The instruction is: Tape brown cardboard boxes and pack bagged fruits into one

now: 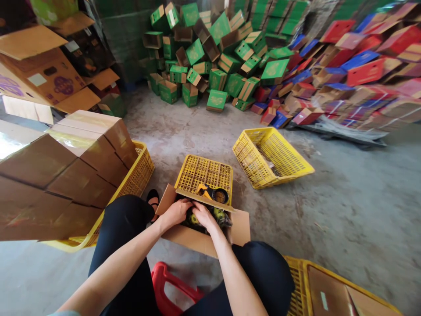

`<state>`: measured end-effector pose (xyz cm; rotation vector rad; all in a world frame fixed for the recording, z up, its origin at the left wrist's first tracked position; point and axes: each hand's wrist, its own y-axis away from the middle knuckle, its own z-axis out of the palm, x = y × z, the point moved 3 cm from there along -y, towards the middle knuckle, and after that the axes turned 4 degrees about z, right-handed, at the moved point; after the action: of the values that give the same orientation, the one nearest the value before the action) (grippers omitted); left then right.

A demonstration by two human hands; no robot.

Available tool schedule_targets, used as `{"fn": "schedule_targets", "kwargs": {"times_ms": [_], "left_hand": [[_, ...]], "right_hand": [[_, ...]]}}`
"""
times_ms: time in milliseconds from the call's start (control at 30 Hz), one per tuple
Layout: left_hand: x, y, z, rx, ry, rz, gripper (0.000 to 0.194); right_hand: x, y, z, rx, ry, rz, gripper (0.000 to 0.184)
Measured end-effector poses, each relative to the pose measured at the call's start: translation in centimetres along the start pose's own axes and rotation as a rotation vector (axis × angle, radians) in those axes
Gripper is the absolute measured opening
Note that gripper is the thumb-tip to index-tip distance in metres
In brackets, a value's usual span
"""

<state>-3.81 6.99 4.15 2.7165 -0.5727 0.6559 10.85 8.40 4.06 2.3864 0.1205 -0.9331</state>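
Note:
Between my knees is an open cardboard box [192, 240] with its flaps spread. Inside it lie round yellow-green fruits [219, 216] with dark, shiny plastic around them. My left hand [177, 211] reaches into the box from the left, fingers bent together and tips hidden. Close beside it, almost touching, my right hand [202, 215] points down among the fruits with its fingers drawn together. What either hand pinches is hidden. Just beyond the box's far flap, a yellow tape dispenser [204, 191] with a dark roll rests on an upturned yellow crate [210, 169].
Stacked closed cartons [66, 175] fill a yellow crate [141, 171] at left. Another yellow crate [279, 153] stands ahead right; one with cardboard [329, 289] is lower right. A red stool [161, 285] is beneath me. Green boxes [217, 98] and red-blue boxes [365, 72] are heaped behind.

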Motion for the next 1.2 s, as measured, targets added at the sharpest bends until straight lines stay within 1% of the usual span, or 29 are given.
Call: {"fn": "schedule_targets", "kwargs": {"times_ms": [67, 133, 200, 233, 267, 333, 400, 433, 500, 567, 600, 667, 767, 867, 933, 1033, 1133, 1200], "left_hand": [[0.1, 0.0, 0.8, -0.034, -0.103, -0.011, 0.042], [0.2, 0.1, 1.7, -0.063, -0.179, -0.056, 0.038], [0.3, 0.1, 2.3, -0.073, -0.186, -0.083, 0.037], [0.5, 0.1, 2.4, -0.073, -0.191, -0.086, 0.038], [0.5, 0.1, 2.4, -0.067, -0.198, -0.086, 0.04], [0.6, 0.3, 1.8, -0.028, -0.2, -0.074, 0.042], [0.7, 0.3, 0.8, 0.015, -0.161, -0.029, 0.041], [0.7, 0.3, 0.4, 0.011, -0.115, 0.01, 0.039], [0.9, 0.0, 0.0, -0.07, 0.013, 0.094, 0.035], [1.3, -0.4, 0.4, -0.19, 0.114, 0.146, 0.032], [1.5, -0.6, 0.8, -0.236, 0.132, 0.147, 0.032], [1.9, -0.9, 1.5, -0.274, 0.092, 0.112, 0.033], [1.8, -1.1, 1.9, -0.227, -0.015, 0.036, 0.036], [1.1, -1.2, 1.1, -0.12, -0.082, -0.031, 0.041], [0.7, -1.2, 0.5, -0.076, -0.115, -0.06, 0.04], [0.8, -1.2, 0.7, -0.08, -0.128, -0.038, 0.037], [1.2, -1.1, 1.7, -0.103, -0.126, -0.007, 0.038], [1.4, -1.2, 2.2, -0.107, -0.136, -0.013, 0.032]], "right_hand": [[-0.1, 0.3, -0.5, -0.018, -0.011, -0.01, 0.047], [-0.5, 1.0, -1.2, -0.057, -0.017, -0.033, 0.043], [-0.9, 2.1, -2.3, -0.094, 0.009, -0.069, 0.039], [-1.0, 2.7, -2.9, -0.092, 0.045, -0.084, 0.035], [-1.0, 3.3, -3.7, -0.065, 0.094, -0.094, 0.03], [-0.9, 4.1, -5.1, 0.036, 0.175, -0.088, 0.023], [-0.5, 4.7, -6.3, 0.139, 0.183, -0.057, 0.029], [-0.3, 4.8, -6.8, 0.177, 0.162, -0.043, 0.031], [0.3, 4.8, -7.3, 0.241, 0.117, -0.023, 0.031], [0.8, 4.7, -7.5, 0.292, 0.093, -0.012, 0.03], [1.0, 4.6, -7.6, 0.309, 0.088, -0.009, 0.03], [1.4, 4.6, -7.6, 0.318, 0.077, -0.007, 0.03], [2.1, 4.7, -7.6, 0.325, 0.047, -0.011, 0.031], [2.7, 4.9, -7.8, 0.337, 0.013, -0.029, 0.033], [3.0, 5.1, -7.9, 0.344, 0.007, -0.041, 0.034], [3.1, 5.4, -7.9, 0.361, 0.036, -0.046, 0.034], [2.9, 5.6, -8.1, 0.363, 0.063, -0.049, 0.033], [2.8, 5.7, -8.1, 0.358, 0.072, -0.043, 0.033]]}}
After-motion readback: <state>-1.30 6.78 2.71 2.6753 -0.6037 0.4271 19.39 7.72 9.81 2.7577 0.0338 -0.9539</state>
